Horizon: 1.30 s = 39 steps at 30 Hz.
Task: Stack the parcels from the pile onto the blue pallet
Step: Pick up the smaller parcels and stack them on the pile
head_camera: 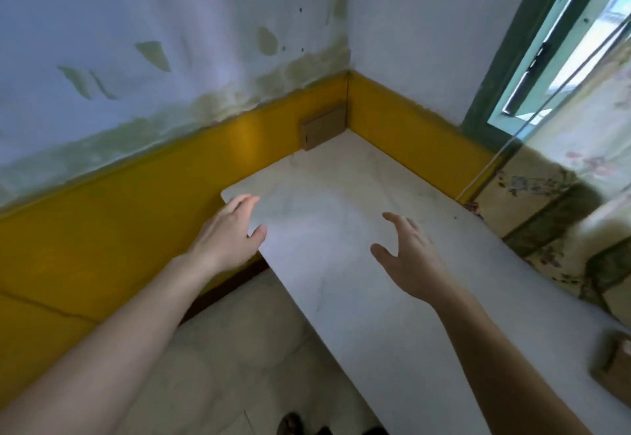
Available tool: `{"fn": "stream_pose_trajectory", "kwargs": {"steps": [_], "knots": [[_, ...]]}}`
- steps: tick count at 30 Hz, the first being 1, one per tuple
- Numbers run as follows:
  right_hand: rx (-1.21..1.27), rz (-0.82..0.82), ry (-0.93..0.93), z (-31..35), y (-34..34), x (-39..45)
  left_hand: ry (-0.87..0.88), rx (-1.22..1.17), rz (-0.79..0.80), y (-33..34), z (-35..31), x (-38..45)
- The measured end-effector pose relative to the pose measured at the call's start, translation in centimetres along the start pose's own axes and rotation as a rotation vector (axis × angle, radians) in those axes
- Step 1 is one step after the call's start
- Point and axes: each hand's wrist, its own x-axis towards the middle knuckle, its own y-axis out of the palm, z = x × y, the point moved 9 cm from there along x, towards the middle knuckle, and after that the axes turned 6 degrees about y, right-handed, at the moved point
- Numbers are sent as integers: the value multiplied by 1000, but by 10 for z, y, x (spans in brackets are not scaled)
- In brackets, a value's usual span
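Room corner w/ two white walls (170, 7); the paint is peeling in greenish patches. A yellow band (102, 229) runs along the bottom of both walls. A white marble-look counter (341, 246) fills the corner and reaches to the bottom right. At right, a window (563, 58) w/ green frame lets in daylight, beside a flowered curtain (587, 168). Pale tiled floor (222, 366) lies below the counter.

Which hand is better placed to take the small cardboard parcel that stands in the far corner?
Probably the left hand: it is open at the table's left edge, on the parcel's wall side. The right hand, also open, hovers nearer mid-table.
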Motion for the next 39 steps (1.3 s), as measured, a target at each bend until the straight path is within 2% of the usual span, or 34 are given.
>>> {"fn": "stream_pose_trajectory", "kwargs": {"steps": [5,13,18,22,25,27,29,32,39], "knots": [[-25,-42,46,34,14,93,95,15,76,-3,30,114],[-30,19,100,44,68,290,122,33,190,49,77,354],[96,65,163,33,115,367,135,-10,158,97,62,505],[156,75,203,26,134,380,-4,-61,68,138,74,556],[203,59,238,24,134,375,8,-59,28,153,82,563],[242,20,264,22,123,368,70,-36,48,150,76,553],[287,-50,286,18,106,357,160,-89,-1,136,63,524],[375,-209,353,8,72,320,336,-163,-35,107,35,443],[953,-568,470,-15,18,189,693,-217,-160,36,-19,231]]}}
